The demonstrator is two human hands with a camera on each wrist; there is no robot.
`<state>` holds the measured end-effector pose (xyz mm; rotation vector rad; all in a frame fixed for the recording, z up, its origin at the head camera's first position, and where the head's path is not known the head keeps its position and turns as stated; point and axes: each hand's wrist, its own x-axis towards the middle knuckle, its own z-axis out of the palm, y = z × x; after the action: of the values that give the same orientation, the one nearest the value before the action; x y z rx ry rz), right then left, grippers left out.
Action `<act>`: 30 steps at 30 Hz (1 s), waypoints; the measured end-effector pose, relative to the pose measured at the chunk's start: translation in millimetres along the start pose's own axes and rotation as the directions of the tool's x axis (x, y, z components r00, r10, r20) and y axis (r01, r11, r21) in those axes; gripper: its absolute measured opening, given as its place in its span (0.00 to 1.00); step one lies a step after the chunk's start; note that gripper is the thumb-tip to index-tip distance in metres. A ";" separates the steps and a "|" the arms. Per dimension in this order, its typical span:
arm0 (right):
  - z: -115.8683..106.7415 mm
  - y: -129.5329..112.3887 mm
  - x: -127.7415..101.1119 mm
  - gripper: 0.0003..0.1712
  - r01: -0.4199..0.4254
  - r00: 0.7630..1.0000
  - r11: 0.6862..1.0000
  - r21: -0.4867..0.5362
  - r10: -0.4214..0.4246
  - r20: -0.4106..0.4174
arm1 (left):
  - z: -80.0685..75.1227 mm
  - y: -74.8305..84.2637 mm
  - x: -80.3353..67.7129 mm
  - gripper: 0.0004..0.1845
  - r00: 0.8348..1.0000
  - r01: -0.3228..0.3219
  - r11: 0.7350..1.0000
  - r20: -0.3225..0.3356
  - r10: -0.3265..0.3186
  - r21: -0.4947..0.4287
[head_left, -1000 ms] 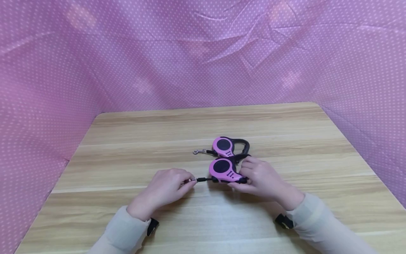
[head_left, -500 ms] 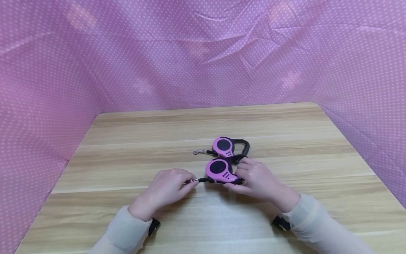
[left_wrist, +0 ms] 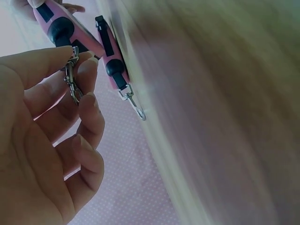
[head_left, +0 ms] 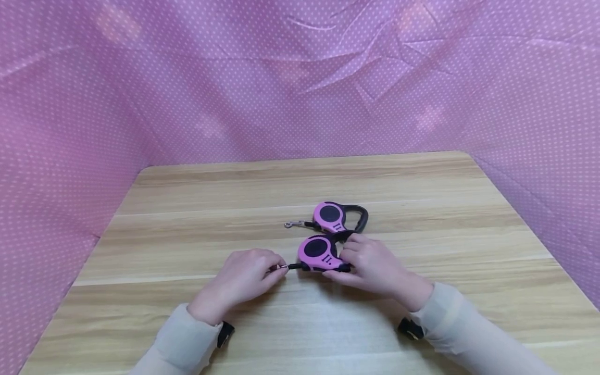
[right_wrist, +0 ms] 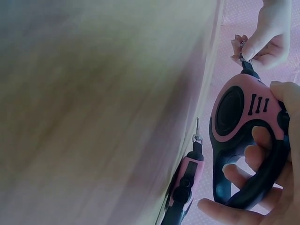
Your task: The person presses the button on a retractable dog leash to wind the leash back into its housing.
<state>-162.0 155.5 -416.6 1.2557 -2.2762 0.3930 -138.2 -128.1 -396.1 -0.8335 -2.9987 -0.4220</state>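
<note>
My right hand (head_left: 375, 265) grips a pink and black retractable dog leash (right_wrist: 248, 101) by its black loop handle, with fingers passing through the loop in the right wrist view. My left hand (head_left: 246, 273) pinches that leash's metal snap hook (left_wrist: 71, 77) between thumb and fingertips. A short black cord end joins the hook to the case, which sits close to the left fingertips. Behind it on the table lies a second pink and black retractable leash (head_left: 329, 214), its silver snap hook (head_left: 294, 224) pointing left. The held leash hides a little of the second one's lower edge.
Both leashes are over a light wood-grain table (head_left: 197, 203). A pink polka-dot cloth (head_left: 262, 104) hangs behind the table and along both sides. A black strap device (head_left: 225, 334) shows at the left wrist, and another band (head_left: 410, 329) at the right.
My right hand has moved left with the held leash, bringing its case nearer my left hand. The cord between hook and case looks shorter. The second leash stays put.
</note>
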 end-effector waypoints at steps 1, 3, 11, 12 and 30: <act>0.4 -0.5 0.5 0.25 -0.004 1.000 1.000 0.000 0.004 0.009 | 0.1 -0.4 0.0 0.07 1.000 0.006 1.000 0.006 -0.006 -0.002; 1.0 -1.8 1.5 0.25 -0.017 0.999 1.000 0.005 0.017 0.030 | 0.4 -1.4 0.3 0.07 1.000 0.021 1.000 0.020 -0.021 -0.005; 1.8 -7.3 2.9 0.23 -0.092 0.990 0.995 0.023 0.089 0.112 | 1.3 -5.2 2.7 0.08 0.998 0.051 0.999 0.048 -0.051 0.007; 2.1 -7.6 2.9 0.23 -0.097 0.988 0.995 0.029 0.093 0.120 | 1.4 -5.5 3.0 0.08 0.998 0.049 0.999 0.049 -0.049 0.011; -2.2 -11.4 -5.5 0.15 -0.305 0.861 0.943 0.134 0.213 0.461 | 1.5 -12.1 5.9 0.04 0.992 0.083 0.997 0.101 -0.081 -0.010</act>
<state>-149.3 154.4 -417.8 1.2303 -2.8776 0.4866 -149.3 -134.6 -400.2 -0.7563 -3.1348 -0.4161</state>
